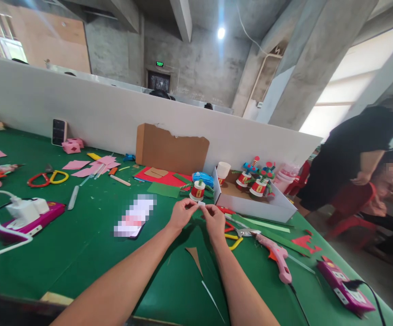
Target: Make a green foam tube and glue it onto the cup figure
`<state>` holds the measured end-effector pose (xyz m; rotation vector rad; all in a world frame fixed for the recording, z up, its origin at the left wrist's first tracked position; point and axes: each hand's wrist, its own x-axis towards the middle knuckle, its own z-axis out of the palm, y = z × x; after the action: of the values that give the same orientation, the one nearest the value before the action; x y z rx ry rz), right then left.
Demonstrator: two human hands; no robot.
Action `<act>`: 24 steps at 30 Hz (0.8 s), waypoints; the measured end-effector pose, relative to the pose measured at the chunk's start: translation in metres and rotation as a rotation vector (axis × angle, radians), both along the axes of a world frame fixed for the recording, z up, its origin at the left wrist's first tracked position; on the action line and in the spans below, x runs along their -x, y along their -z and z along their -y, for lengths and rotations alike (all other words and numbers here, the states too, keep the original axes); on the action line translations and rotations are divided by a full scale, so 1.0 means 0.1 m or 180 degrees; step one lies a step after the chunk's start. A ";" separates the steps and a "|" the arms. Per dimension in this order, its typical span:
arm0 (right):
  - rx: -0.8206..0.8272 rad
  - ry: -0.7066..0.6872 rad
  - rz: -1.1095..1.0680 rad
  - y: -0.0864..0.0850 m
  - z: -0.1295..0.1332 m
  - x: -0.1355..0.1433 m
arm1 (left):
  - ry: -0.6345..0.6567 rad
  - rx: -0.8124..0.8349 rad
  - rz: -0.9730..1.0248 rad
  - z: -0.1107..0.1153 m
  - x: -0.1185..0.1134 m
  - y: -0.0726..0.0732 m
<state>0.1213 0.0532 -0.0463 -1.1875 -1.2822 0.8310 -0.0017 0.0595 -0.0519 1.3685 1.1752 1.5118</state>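
Between the fingertips of my left hand (182, 213) and my right hand (215, 218) is a small white piece (201, 203), which looks like paper. Both hands pinch it from opposite sides, above the green table. Just behind them stands a paper-cup figure (197, 191) with a red band and green coiled arms. To the right of it, a white open box (253, 206) holds similar cup figures (258, 186) and a stack of white cups (223, 171). A phone (135, 216) lies left of my left hand, its screen blurred.
Red-and-yellow scissors (234, 235) and a pink glue gun (277, 258) lie at right, near a purple power strip (345, 287). Another power strip (33, 219) and scissors (49, 178) are at left. A white partition (108, 113) backs the table; a person (348, 149) stands beyond its right edge.
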 end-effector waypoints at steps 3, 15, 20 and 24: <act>-0.0009 0.0018 0.0037 -0.01 0.00 -0.01 | 0.0153 -0.0003 0.0003 -0.01 0.01 0.00; -0.0118 0.0296 0.0554 -0.03 0.00 -0.05 | -0.0030 0.0009 -0.0251 0.01 0.01 -0.01; 0.0081 0.0382 0.0057 0.02 -0.07 -0.09 | -0.0144 0.0028 -0.0188 0.01 0.02 -0.02; 0.0027 0.0377 -0.0194 0.02 -0.07 -0.09 | -0.0123 0.0030 -0.0164 0.01 0.01 -0.03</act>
<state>0.1303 0.0602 -0.0482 -1.2235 -1.1487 0.7808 -0.0031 0.0583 -0.0494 1.3932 1.2457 1.5040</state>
